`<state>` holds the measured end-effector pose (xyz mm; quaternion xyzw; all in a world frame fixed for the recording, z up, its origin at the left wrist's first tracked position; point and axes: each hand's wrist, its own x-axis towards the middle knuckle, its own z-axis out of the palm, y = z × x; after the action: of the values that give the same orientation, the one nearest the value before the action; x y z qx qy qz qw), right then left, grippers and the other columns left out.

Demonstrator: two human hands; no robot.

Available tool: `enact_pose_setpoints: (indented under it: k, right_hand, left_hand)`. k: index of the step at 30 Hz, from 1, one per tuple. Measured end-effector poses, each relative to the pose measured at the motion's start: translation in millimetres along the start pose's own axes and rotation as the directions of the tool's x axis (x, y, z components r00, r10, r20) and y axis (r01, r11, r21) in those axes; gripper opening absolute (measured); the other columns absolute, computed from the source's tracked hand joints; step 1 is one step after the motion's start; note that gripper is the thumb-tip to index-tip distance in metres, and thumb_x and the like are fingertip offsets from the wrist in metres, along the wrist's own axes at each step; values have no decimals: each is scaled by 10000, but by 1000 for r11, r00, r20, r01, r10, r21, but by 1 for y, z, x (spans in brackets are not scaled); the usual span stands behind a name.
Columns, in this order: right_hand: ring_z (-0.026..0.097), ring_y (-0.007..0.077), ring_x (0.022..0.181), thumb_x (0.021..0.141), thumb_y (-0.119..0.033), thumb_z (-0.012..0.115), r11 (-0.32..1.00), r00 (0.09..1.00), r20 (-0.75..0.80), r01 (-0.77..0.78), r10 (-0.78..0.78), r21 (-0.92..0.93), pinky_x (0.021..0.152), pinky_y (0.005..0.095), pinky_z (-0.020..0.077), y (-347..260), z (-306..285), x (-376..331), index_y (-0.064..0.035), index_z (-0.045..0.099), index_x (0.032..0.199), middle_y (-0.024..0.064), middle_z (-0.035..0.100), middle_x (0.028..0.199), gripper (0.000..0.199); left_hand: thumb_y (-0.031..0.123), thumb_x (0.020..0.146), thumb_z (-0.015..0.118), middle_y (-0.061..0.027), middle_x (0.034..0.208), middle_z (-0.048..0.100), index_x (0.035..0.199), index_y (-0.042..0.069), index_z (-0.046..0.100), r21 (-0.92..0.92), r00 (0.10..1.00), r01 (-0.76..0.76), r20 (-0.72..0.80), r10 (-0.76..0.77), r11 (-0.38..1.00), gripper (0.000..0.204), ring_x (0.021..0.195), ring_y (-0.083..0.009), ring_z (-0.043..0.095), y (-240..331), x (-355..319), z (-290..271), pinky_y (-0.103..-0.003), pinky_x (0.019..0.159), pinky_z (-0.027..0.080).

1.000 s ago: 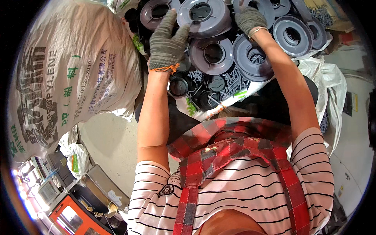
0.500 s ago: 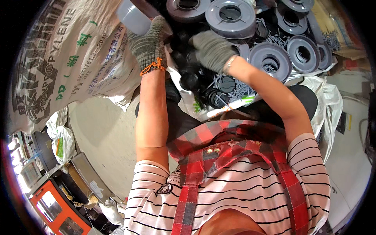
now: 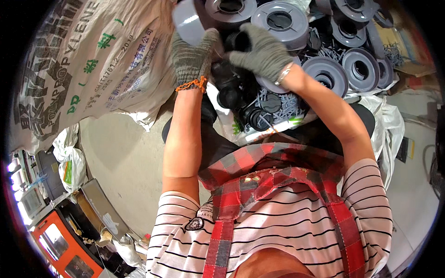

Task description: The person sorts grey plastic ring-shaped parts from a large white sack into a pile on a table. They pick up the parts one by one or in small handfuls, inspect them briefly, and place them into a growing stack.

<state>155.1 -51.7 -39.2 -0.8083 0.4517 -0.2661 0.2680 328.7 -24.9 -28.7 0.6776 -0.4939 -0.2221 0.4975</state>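
Observation:
My left hand (image 3: 194, 53), in a grey knitted glove with an orange band at the wrist, grips a grey plastic ring-shaped part (image 3: 189, 22), tilted on its side. Close by on the right, my gloved right hand (image 3: 266, 52) has thumb and fingers around a black round plastic piece (image 3: 242, 41). Below the hands lie more black plastic caps (image 3: 228, 96) and a black threaded ring (image 3: 257, 118). Just beyond my right hand rests a grey round flanged part (image 3: 281, 22) with a dark opening in its middle.
More grey flanged rings (image 3: 360, 68) are heaped at the right among loose grey pins (image 3: 292, 107). A large white woven sack (image 3: 92, 69) bulges at the left. An orange machine (image 3: 67, 243) stands lower left on the grey floor (image 3: 123, 153). White plastic sheeting (image 3: 389, 123) hangs at the right.
My left hand has moved right with the grey ring part. My right hand has shifted slightly right, its fingers now spread around a black piece.

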Motion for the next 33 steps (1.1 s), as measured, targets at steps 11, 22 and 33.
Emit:
enact_pose_setpoints:
  k: [11, 22, 33]
  right_hand:
    - [491, 354, 1028, 579, -314, 738, 921, 952, -43, 283, -304, -267, 926, 422, 382, 28, -71, -40, -19, 478, 1154, 188, 519, 1083, 696]
    - [468, 332, 1109, 579, -354, 748, 951, 948, -206, 192, -244, -242, 961, 404, 367, 59, -75, -61, -53, 456, 1219, 183, 501, 1169, 765]
    - [562, 162, 972, 816, -265, 619, 574, 993, -36, -35, 112, 818, 861, 301, 455, 83, -86, -60, -29, 495, 1180, 69, 562, 1097, 451]
  left_hand:
    - [159, 768, 671, -41, 851, 607, 986, 15, 587, -429, 706, 574, 690, -157, 697, 274, 727, -118, 564, 36, -31, 36, -245, 615, 459]
    - [124, 757, 705, -46, 933, 626, 1095, 11, 558, -483, 735, 459, 678, -13, 746, 386, 803, -111, 580, 51, -46, 67, -235, 698, 476]
    - [171, 680, 775, -124, 1263, 497, 1338, 40, 369, -17, 338, -913, 526, 781, 407, 784, 1168, -187, 459, 60, -35, 83, -334, 958, 375]
